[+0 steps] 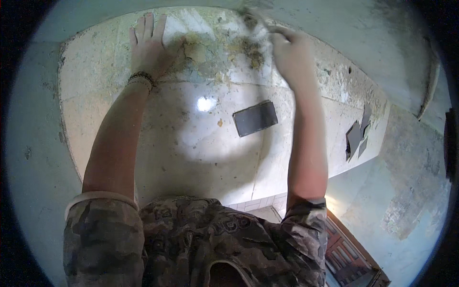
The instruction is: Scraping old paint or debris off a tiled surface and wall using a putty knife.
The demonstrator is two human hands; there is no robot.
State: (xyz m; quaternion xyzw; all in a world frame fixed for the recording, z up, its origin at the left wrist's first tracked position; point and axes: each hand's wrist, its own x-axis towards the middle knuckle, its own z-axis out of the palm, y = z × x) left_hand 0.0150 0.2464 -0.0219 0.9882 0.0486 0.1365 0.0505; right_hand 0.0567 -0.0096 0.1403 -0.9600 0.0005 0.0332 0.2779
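My left hand [149,51] lies flat with fingers spread on the far left part of a pale, stained tiled slab [107,98]. Blurred by motion, my right hand [290,55] is closed at the slab's far edge, around a tool [249,20] with a thin shank. Smearing hides the tool's exact kind. Between the hands is a rough patch [203,52] of yellowish and brown crumbly residue. Closer to me, a dark grey flat rectangular piece [256,119], possibly folded sandpaper, rests slightly tilted beside my right forearm.
Torn dark grey sheets [356,136] lie at the slab's right end. A greenish, worn wall [334,21] rises along the far edge. At lower right stands a reddish-brown slatted wooden piece [346,253]. A bright spot [206,104] of light reflects off the slab.
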